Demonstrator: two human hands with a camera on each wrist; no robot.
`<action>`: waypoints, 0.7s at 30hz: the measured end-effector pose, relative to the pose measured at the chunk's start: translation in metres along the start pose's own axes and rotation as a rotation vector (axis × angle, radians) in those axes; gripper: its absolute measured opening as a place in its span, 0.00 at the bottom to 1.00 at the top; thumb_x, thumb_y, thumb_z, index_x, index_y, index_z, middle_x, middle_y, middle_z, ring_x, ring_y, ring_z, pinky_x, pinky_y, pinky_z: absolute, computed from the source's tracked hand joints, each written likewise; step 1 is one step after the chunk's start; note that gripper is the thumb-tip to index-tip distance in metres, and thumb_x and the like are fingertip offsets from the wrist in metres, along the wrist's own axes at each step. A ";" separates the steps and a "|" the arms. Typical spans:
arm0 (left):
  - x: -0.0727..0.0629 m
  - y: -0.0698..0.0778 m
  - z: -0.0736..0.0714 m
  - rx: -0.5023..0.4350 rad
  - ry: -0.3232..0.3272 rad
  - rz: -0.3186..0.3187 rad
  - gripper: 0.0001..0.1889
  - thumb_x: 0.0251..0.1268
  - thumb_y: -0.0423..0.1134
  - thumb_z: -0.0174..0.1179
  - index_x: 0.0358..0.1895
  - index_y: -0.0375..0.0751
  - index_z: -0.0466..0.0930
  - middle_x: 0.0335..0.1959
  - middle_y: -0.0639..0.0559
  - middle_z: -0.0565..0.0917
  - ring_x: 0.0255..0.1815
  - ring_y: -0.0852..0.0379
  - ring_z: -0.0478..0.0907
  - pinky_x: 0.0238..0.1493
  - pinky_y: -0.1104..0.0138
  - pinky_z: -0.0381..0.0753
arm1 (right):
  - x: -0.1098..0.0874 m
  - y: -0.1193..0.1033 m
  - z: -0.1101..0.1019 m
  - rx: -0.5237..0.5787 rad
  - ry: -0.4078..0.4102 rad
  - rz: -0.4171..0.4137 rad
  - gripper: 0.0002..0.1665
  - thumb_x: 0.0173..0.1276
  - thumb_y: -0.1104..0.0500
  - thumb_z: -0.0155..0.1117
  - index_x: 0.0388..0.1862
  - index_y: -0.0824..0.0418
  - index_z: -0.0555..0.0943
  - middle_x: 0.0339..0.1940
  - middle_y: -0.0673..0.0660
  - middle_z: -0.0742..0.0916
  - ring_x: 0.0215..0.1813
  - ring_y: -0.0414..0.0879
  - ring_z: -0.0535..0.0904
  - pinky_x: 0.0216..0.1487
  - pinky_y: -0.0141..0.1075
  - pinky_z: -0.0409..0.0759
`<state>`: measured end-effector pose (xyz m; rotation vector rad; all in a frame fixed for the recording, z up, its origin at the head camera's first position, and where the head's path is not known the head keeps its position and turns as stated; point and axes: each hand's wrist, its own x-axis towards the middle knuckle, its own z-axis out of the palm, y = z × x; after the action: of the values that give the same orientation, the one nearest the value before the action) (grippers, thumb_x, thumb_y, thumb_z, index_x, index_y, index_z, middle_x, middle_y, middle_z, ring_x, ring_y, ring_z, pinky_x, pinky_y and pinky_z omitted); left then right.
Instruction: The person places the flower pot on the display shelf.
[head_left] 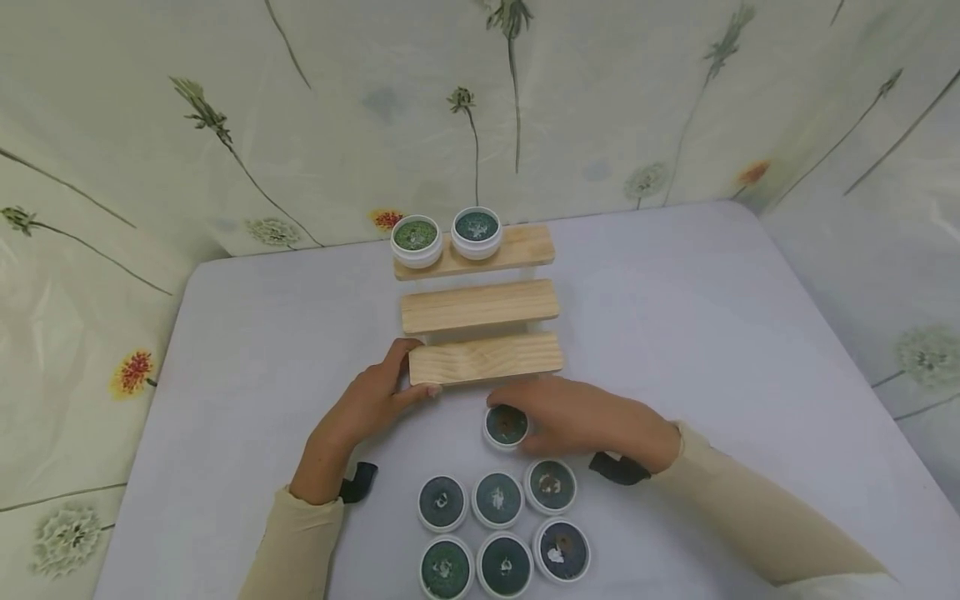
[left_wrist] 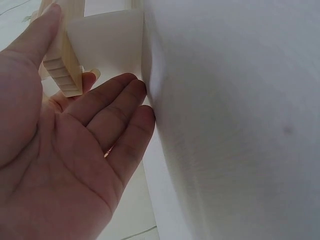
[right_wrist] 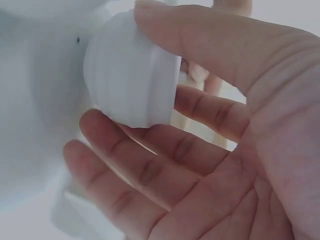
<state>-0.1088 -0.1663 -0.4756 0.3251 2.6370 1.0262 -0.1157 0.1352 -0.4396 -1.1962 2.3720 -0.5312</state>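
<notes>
A three-tier wooden rack [head_left: 480, 306] with white supports stands mid-table. My left hand [head_left: 371, 402] holds the left end of its lowest board [head_left: 487, 358]. In the left wrist view, the thumb [left_wrist: 42, 37] lies on one side of the board and the index fingertip shows on the other. My right hand [head_left: 581, 414] grips a small round white jar [head_left: 506, 427] with a dark green top, in front of the rack. The right wrist view shows the jar's ridged white wall [right_wrist: 132, 75] between thumb and fingers. Two similar jars, one light green [head_left: 416, 237] and one teal [head_left: 477, 229], sit on the top board.
Several more white jars with green or dark tops stand in two rows near me, among them a grey-green one [head_left: 497, 498] and a dark one with a white mark [head_left: 562, 550]. A white cloth [head_left: 697, 317] covers the table. A flower-patterned curtain [head_left: 585, 92] hangs behind it.
</notes>
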 end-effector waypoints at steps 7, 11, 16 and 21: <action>0.000 0.001 0.000 -0.001 0.001 -0.003 0.37 0.71 0.55 0.68 0.75 0.52 0.59 0.65 0.33 0.79 0.60 0.38 0.80 0.60 0.43 0.75 | -0.013 0.005 -0.021 0.071 0.065 -0.018 0.37 0.63 0.57 0.80 0.71 0.58 0.77 0.61 0.49 0.83 0.63 0.44 0.78 0.65 0.45 0.76; -0.001 0.000 -0.001 0.004 0.003 0.001 0.37 0.72 0.55 0.68 0.76 0.52 0.58 0.66 0.33 0.79 0.61 0.37 0.80 0.61 0.43 0.75 | -0.016 0.004 -0.033 0.105 0.089 -0.039 0.35 0.64 0.57 0.79 0.69 0.57 0.77 0.59 0.47 0.82 0.57 0.42 0.78 0.58 0.43 0.79; -0.002 -0.001 -0.001 -0.001 0.003 0.003 0.37 0.72 0.55 0.68 0.75 0.53 0.58 0.66 0.33 0.79 0.61 0.38 0.80 0.60 0.43 0.75 | -0.017 0.007 -0.047 0.142 0.128 -0.027 0.35 0.65 0.56 0.80 0.69 0.57 0.77 0.60 0.49 0.82 0.54 0.41 0.78 0.49 0.43 0.83; -0.001 -0.002 -0.001 -0.007 -0.003 0.003 0.37 0.72 0.55 0.67 0.75 0.53 0.58 0.67 0.34 0.79 0.60 0.38 0.80 0.60 0.43 0.75 | -0.016 0.015 -0.062 0.200 0.202 0.016 0.37 0.64 0.56 0.81 0.70 0.57 0.76 0.60 0.50 0.81 0.52 0.45 0.78 0.47 0.44 0.84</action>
<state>-0.1083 -0.1683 -0.4760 0.3290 2.6304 1.0346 -0.1503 0.1654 -0.3920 -1.0778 2.4204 -0.8991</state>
